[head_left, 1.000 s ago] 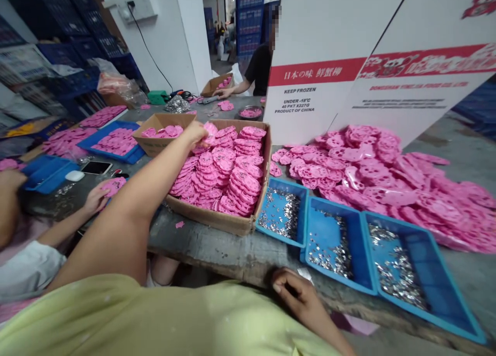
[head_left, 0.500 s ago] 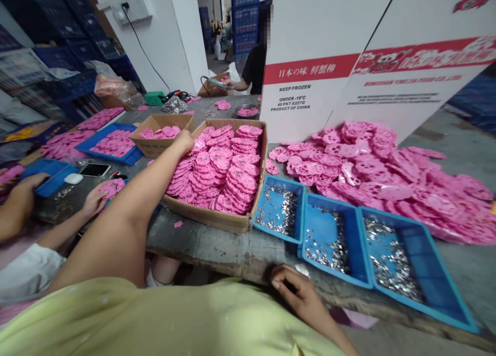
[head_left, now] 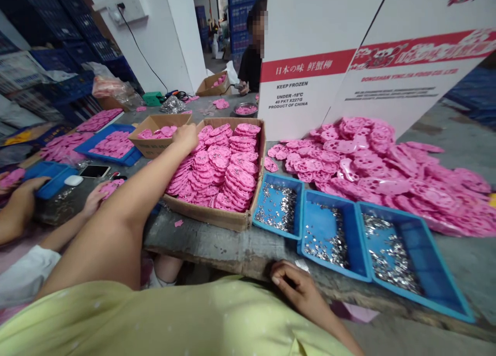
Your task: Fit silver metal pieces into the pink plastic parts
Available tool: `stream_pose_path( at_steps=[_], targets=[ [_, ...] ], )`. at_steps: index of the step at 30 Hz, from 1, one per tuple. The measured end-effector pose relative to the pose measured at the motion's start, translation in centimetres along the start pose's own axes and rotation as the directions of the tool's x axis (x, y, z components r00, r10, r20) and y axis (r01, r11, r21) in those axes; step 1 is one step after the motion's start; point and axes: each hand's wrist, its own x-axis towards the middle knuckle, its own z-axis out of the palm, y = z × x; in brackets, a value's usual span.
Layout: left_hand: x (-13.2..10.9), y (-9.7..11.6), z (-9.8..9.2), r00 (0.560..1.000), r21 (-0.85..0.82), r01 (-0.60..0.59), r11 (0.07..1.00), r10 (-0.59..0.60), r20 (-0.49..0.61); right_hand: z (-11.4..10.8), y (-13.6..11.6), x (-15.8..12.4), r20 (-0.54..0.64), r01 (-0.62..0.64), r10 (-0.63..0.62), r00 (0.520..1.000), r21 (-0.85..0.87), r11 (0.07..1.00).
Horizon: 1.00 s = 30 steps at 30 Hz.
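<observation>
My left hand reaches across to the far left corner of a cardboard box filled with stacked pink face-shaped pieces. Its back is toward me, and the fingers are hidden, so whether it holds a piece is unclear. By the table's front edge rests my right hand, loosely curled, with nothing visible in it. Just beyond it stand three blue trays, a left tray, a middle tray and a right tray, holding small shiny metal bits.
A heap of pink pieces lies before a tall white carton. Left of the full box are a smaller cardboard box and a blue tray. Co-workers' hands are at left; another person sits across the table.
My left hand has shifted slightly left and up from the pieces at the box's corner. My right hand stays curled in place. The person across has moved a hand rightward.
</observation>
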Motion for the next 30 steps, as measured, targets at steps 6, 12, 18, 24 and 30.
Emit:
stream_pose_path(
  at_steps=[6,12,18,24,30],
  targets=[
    [-0.2,2.5,0.3,0.951,0.248,-0.290,0.925,0.247,0.188,0.0,-0.7,0.4,0.042,-0.063,0.062,0.997,0.039,0.997],
    [1.8,1.0,0.5,0.948,0.380,-0.263,0.887,0.164,0.272,0.3,0.0,0.9,0.018,-0.057,0.056,0.998,0.046,0.997],
    [-0.1,2.5,-0.4,0.952,0.236,-0.294,0.926,0.260,0.163,-1.9,-3.5,1.7,0.074,-0.114,0.100,0.992,0.208,0.971],
    [-8.6,11.0,-0.2,0.816,-0.431,-0.472,0.769,0.566,0.116,-12.3,-8.7,5.0,-0.153,-0.025,0.004,0.988,-0.137,0.990],
    [-15.0,18.4,3.9,0.649,-0.918,-0.036,0.396,0.708,0.280,-21.3,-3.6,10.2,-0.676,-0.652,0.131,0.725,-0.613,0.448]
  ],
)
